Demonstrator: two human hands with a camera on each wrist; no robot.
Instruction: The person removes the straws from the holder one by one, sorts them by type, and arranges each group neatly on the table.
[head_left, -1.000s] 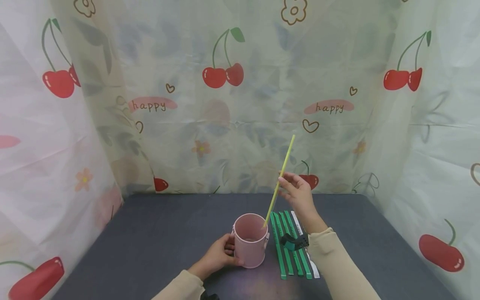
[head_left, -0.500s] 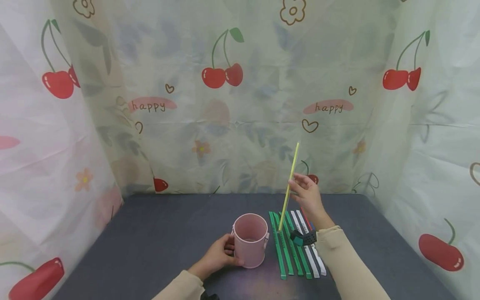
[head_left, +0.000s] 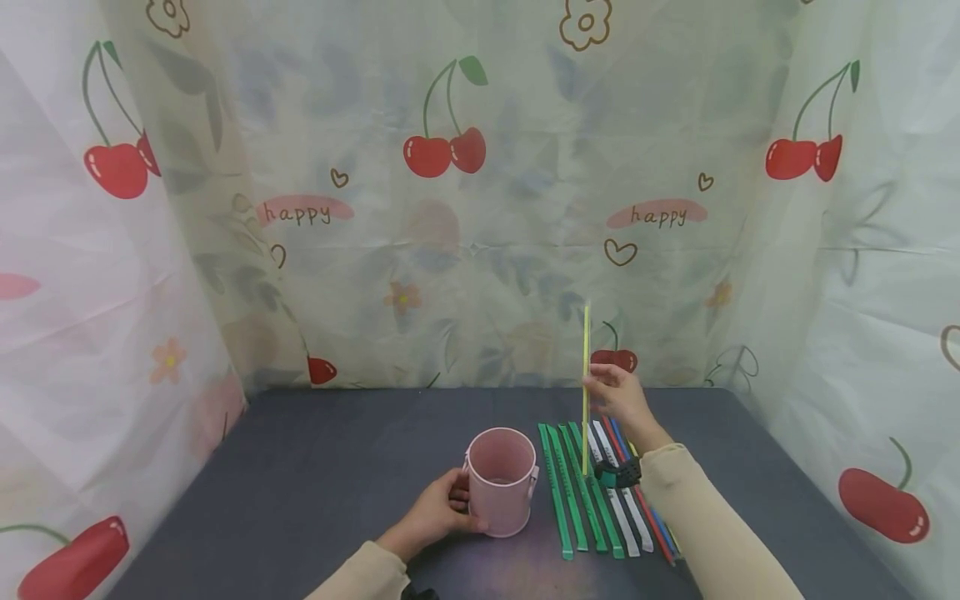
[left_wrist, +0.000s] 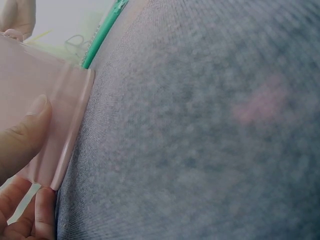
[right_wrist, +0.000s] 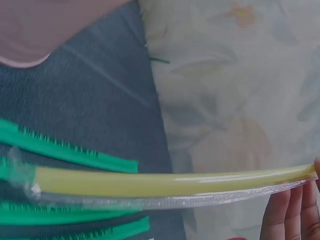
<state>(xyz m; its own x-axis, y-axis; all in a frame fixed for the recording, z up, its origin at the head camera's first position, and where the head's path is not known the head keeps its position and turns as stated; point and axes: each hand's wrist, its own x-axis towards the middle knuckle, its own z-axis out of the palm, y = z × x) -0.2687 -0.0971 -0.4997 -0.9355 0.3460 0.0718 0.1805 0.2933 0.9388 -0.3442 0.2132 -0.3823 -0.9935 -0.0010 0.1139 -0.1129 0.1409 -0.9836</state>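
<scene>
My left hand (head_left: 438, 510) grips the side of a pink bucket (head_left: 501, 504), which stands upright on the dark table. In the left wrist view, the thumb (left_wrist: 22, 137) lies across the bucket's wall, with other fingers curled below it. My right hand (head_left: 621, 398) pinches a yellow straw (head_left: 586, 350) in a clear wrapper, held nearly vertical. Its lower end overlaps the row of straws to the right of the bucket. The right wrist view shows the straw's loose clear wrapper (right_wrist: 180, 201) along its edge, and fingertips (right_wrist: 295, 210) at its far end.
Several green-wrapped straws (head_left: 557, 500) lie side by side, followed by white-wrapped straws (head_left: 636, 521). A red straw (head_left: 662, 533) and a blue straw lie farther right, partly under my right forearm. A cherry-printed curtain (head_left: 472, 250) hangs behind and beside the table (head_left: 337, 458).
My right hand has carried the yellow straw rightward and down, away from the bucket's mouth, and the straw has turned more upright. The left hand and bucket have stayed in place.
</scene>
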